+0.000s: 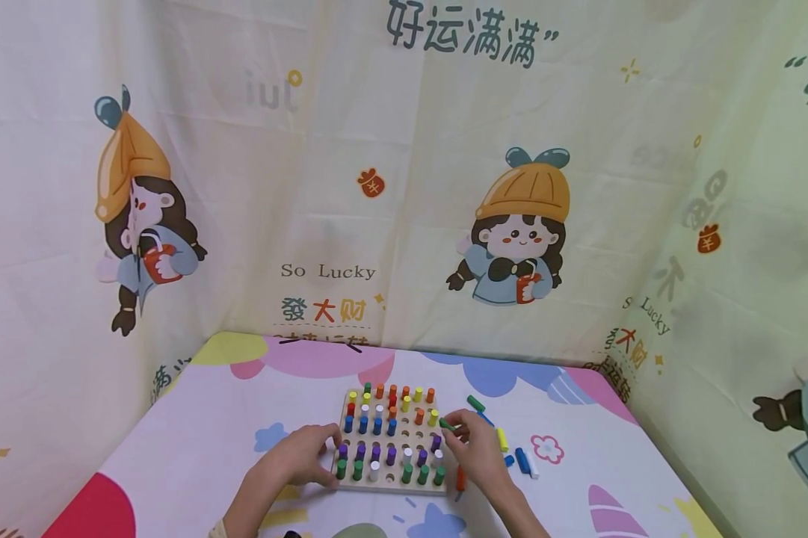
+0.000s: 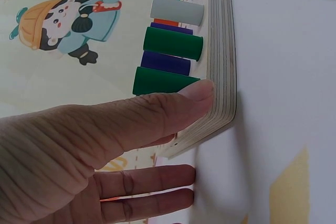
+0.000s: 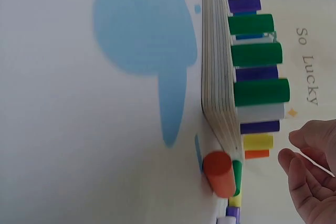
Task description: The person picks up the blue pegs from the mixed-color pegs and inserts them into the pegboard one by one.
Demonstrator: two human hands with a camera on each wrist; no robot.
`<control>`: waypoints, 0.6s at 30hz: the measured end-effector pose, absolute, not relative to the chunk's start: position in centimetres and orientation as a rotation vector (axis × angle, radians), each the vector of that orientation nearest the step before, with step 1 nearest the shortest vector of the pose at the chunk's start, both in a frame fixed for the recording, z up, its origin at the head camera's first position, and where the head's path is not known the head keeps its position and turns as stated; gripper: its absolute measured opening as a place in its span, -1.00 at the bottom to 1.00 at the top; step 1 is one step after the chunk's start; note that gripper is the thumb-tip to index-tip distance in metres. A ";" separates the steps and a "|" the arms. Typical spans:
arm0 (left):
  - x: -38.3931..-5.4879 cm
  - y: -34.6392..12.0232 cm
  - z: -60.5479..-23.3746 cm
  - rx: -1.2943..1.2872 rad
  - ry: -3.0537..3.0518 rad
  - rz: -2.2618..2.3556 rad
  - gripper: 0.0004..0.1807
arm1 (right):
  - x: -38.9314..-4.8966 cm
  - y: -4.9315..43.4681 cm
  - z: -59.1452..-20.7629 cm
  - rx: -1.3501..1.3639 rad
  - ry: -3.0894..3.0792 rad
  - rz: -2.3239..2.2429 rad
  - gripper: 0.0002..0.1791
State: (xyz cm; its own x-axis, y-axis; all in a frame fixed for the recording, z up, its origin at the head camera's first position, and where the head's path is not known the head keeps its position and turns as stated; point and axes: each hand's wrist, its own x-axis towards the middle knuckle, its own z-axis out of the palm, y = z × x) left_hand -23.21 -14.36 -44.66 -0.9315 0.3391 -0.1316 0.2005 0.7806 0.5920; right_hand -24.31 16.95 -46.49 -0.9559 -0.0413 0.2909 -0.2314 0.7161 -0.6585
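Observation:
A wooden pegboard [image 1: 393,487] lies on the table, holding rows of coloured pegs. My left hand [image 1: 303,456] rests against its left side, the thumb [image 2: 194,95] touching the near corner beside a green peg [image 2: 163,81]. Two other fingers [image 2: 149,182] extend straight, apart from the board. Over the board's right edge, my right hand [image 1: 474,444] pinches a green peg [image 1: 447,424] between thumb and fingertips. In the right wrist view, the right hand [image 3: 312,169] appears at the right side, and its peg cannot be made out.
Right of the board lie loose pegs: a green one [image 1: 475,403], a yellow one [image 1: 502,439], a blue one [image 1: 522,461] and a white one [image 1: 533,465]. An orange peg [image 3: 219,174] stands by the board's near right corner. A printed cloth [image 1: 410,224] hangs behind the table.

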 end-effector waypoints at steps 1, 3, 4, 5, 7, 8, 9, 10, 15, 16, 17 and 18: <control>-23.2 -14.3 -44.7 0.421 2.741 0.873 -0.51 | -24.3 17.1 -46.5 0.207 -2.660 1.072 -0.80; -23.2 -14.3 -44.7 0.414 2.742 0.871 -0.51 | -24.3 17.5 -46.5 0.201 -2.645 1.059 -0.81; -23.2 -14.3 -44.7 0.413 2.741 0.872 -0.50 | -24.3 17.6 -46.5 0.192 -2.640 1.051 -0.81; -23.2 -14.3 -44.7 0.411 2.742 0.871 -0.50 | -24.3 17.8 -46.5 0.182 -2.638 1.047 -0.81; -23.2 -14.3 -44.7 0.410 2.742 0.868 -0.50 | -24.4 18.2 -46.5 0.170 -2.635 1.031 -0.81; -23.3 -14.3 -44.7 0.410 2.744 0.866 -0.50 | -24.3 18.4 -46.5 0.167 -2.636 1.025 -0.80; -23.3 -14.3 -44.7 0.411 2.744 0.866 -0.50 | -24.4 18.6 -46.5 0.161 -2.636 1.021 -0.80; -23.3 -14.3 -44.7 0.414 2.745 0.867 -0.50 | -24.4 18.8 -46.5 0.156 -2.639 1.019 -0.80; -23.3 -14.4 -44.7 0.423 2.741 0.880 -0.50 | -24.5 19.8 -46.7 0.175 -2.615 1.003 -0.80; -23.3 -14.4 -44.7 0.424 2.740 0.882 -0.50 | -24.6 20.0 -46.8 0.174 -2.613 0.998 -0.81; -23.3 -14.5 -44.7 0.424 2.739 0.884 -0.51 | -24.6 20.2 -46.8 0.171 -2.608 0.994 -0.81; -23.3 -14.5 -44.7 0.425 2.738 0.886 -0.51 | -24.7 20.5 -46.9 0.168 -2.608 0.986 -0.81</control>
State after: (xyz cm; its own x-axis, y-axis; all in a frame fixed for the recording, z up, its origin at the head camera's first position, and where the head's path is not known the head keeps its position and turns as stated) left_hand -23.26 -14.47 -44.66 -0.9311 0.3414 -0.1286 0.2014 0.7747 0.5994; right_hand -24.68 20.45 -46.85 -0.9328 0.0119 0.3603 -0.2294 0.7512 -0.6189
